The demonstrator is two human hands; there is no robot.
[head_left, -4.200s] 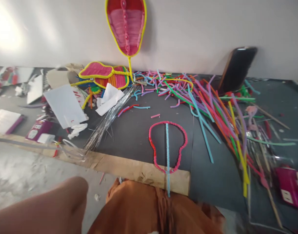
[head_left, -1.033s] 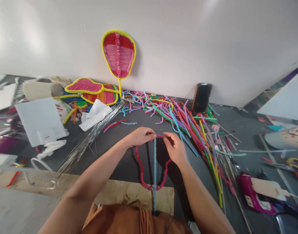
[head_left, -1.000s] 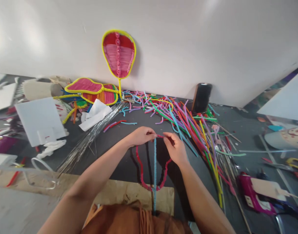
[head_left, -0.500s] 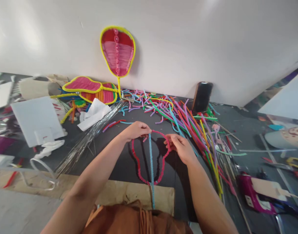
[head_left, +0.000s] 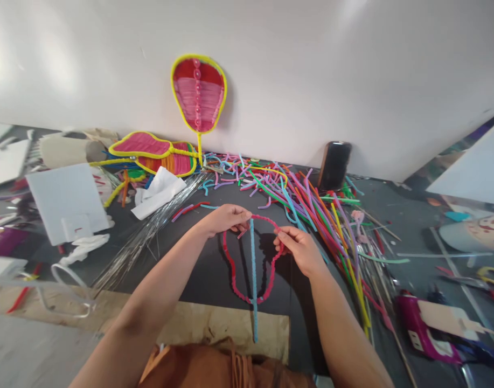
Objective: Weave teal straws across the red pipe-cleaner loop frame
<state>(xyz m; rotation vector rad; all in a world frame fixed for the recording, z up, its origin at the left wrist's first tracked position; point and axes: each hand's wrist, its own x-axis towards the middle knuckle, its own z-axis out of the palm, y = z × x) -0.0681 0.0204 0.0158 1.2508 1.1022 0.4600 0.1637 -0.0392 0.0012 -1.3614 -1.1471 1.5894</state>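
Observation:
My left hand (head_left: 231,220) pinches the top of a loop of twisted pink and red pipe cleaner (head_left: 233,272), where a light blue twisted stem (head_left: 254,264) meets it. The stem runs down the middle of the loop, crosses its lower edge and sticks out below. On the loop's upper right side, my right hand (head_left: 295,245) has thumb and fingers closed round the pink strand. A short pink end pokes out under my left fingers. The loop is held over the dark tabletop (head_left: 202,264).
A finished yellow-rimmed fan shape (head_left: 199,97) stands against the white wall. Loose colourful pipe cleaners (head_left: 307,205) and a phone (head_left: 335,164) are behind my hands. Silver wires (head_left: 137,242) and crumpled white paper (head_left: 160,191) lie left; scissors (head_left: 473,280) and a magenta power strip (head_left: 424,328) lie right.
The loop has tilted and shifted slightly right, its lower edge a little higher. My right fingers have closed nearer its upper right bend. The whole view has shifted slightly.

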